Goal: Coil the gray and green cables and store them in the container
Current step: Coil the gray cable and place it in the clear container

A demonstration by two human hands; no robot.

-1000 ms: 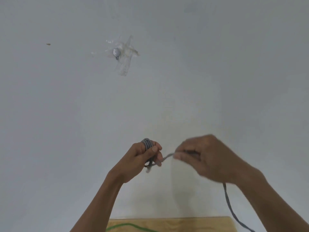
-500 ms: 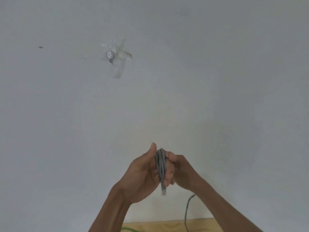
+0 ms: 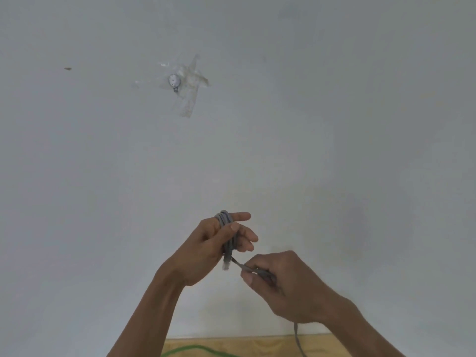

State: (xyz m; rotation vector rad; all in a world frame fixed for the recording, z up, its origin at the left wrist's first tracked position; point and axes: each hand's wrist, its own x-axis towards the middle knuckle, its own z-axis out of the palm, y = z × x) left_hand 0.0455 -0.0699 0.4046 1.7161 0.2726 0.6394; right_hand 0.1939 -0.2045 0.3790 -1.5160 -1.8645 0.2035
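Gray cable [image 3: 227, 235] coiled around my left hand [image 3: 206, 249] fingers, thumb clamping it, my right hand [image 3: 280, 282] pinching its loose run, green cable [image 3: 195, 349] on wooden table [image 3: 257, 346] below.

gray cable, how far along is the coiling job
Several loops of the gray cable already sit around the left hand. The right hand is feeding more. Its tail hangs uncoiled below, the green cable lies loose on the wooden surface, and no container is visible.

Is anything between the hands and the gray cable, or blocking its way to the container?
Nothing separates them: the left hand holds the gray cable coil, and the right hand pinches its free run. No container is in view, so that path cannot be judged.
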